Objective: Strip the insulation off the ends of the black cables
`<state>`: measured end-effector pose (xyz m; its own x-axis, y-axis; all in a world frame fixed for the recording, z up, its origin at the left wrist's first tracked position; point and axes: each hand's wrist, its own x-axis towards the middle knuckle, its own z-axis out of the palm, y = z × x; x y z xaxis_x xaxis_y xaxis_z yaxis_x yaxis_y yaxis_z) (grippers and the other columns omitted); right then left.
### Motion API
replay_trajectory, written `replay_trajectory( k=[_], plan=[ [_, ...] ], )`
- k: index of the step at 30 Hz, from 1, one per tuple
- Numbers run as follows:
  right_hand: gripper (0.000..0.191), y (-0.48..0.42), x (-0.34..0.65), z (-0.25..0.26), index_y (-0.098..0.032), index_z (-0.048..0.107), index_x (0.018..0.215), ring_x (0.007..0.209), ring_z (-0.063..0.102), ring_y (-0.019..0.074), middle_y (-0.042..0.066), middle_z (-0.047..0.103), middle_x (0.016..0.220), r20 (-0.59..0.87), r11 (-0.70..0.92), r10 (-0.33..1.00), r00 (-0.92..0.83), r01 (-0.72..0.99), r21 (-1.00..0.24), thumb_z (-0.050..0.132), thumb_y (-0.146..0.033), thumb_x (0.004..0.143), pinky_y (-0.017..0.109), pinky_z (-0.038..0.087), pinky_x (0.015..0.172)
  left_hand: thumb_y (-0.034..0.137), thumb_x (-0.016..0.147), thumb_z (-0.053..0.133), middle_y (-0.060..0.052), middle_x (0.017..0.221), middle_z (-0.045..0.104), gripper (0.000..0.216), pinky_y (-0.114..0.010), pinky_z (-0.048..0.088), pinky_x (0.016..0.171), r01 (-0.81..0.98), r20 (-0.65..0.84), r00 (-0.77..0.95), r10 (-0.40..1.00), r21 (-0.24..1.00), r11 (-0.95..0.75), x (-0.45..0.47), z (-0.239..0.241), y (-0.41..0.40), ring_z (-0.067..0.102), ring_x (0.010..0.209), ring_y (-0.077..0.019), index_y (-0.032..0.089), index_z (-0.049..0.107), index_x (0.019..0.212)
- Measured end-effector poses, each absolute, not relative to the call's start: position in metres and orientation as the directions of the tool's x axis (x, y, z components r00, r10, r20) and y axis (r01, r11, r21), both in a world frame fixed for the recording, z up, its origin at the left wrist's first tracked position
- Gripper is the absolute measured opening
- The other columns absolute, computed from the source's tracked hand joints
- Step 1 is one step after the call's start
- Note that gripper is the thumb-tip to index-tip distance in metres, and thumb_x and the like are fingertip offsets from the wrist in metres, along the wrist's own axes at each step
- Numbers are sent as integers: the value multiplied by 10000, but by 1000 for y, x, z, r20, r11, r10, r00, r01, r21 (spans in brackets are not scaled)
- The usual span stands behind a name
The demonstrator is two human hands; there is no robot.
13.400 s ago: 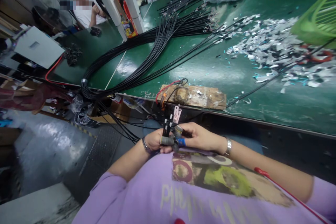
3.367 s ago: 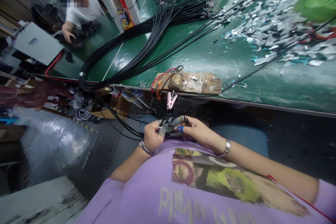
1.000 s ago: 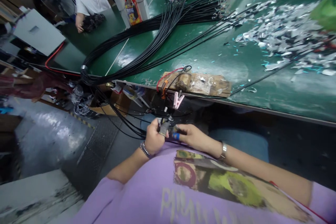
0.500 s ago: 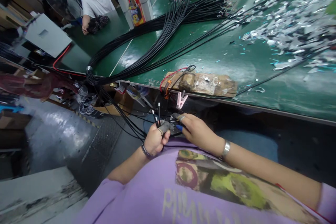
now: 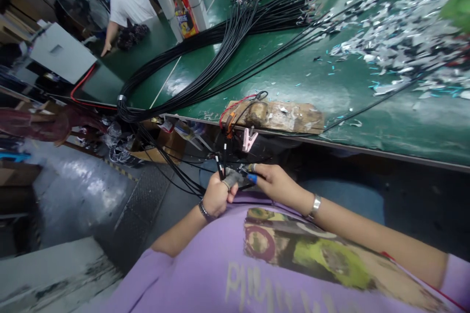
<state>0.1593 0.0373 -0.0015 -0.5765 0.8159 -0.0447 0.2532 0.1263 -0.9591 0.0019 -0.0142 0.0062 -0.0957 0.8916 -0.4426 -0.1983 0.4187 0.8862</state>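
Note:
My left hand (image 5: 216, 194) is closed in a fist around thin black cable ends (image 5: 219, 166) that stick up from it; its thumb wears a grey finger cot. My right hand (image 5: 273, 185) is pinched close beside it, fingertips wrapped in blue and grey tape, gripping the same cables. Both hands sit in front of my chest, below the table edge. A pink clip (image 5: 248, 139) hangs just above them.
A worn wooden block (image 5: 282, 116) with red and black wires lies on the green table (image 5: 293, 78). A thick bundle of black cables (image 5: 205, 66) fans across it. White and blue scraps (image 5: 396, 54) cover the right side. Another person (image 5: 127, 7) works at the far left.
My hands stayed together at the cable ends, my right hand shifting slightly lower. The view swung a little; the far person's hand moved off the dark pile.

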Motion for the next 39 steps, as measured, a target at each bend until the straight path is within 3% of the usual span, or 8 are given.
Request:
replay_trajectory(
  k=[2, 5, 9, 20, 39],
  plan=[
    [200, 36, 158, -2, -189, 559, 673, 621, 496, 144, -8, 559, 632, -130, -66, 839, -529, 137, -988, 598, -376, 732, 280, 402, 613, 472, 626, 703, 84, 354, 380, 387, -182, 90, 311, -283, -471, -45, 881, 852, 441, 0, 8, -12, 244, 267, -16, 158, 478, 598],
    [319, 35, 153, 2, -178, 572, 780, 601, 503, 125, -7, 588, 678, -287, -344, 838, -463, -42, -938, 683, -443, 643, 262, 405, 560, 483, 556, 751, 100, 348, 346, 429, -171, 77, 318, -360, -512, 15, 859, 798, 482, -1, 10, -10, 218, 268, -8, 150, 491, 629],
    [421, 35, 148, 10, -182, 559, 848, 577, 520, 110, 23, 645, 773, -403, -503, 822, -401, -181, -845, 758, -399, 547, 233, 396, 496, 479, 540, 771, 104, 352, 348, 461, -167, 79, 320, -382, -523, 33, 852, 781, 494, -1, 9, -11, 216, 269, -4, 163, 445, 618],
    [316, 36, 142, 10, -187, 517, 767, 466, 413, 66, -22, 578, 640, -391, -450, 864, -316, -138, -883, 698, -325, 547, 205, 321, 412, 483, 566, 760, 102, 355, 355, 451, -171, 73, 319, -356, -516, 52, 855, 790, 499, 0, 5, -13, 221, 270, -5, 162, 450, 632],
    [287, 36, 140, 9, -197, 506, 779, 497, 413, 76, -47, 533, 632, -380, -464, 853, -356, -186, -866, 656, -290, 553, 219, 306, 456, 463, 548, 774, 118, 351, 335, 475, -159, 60, 326, -378, -550, 73, 832, 757, 534, -2, 4, -11, 205, 264, -3, 179, 412, 662]
  ],
)
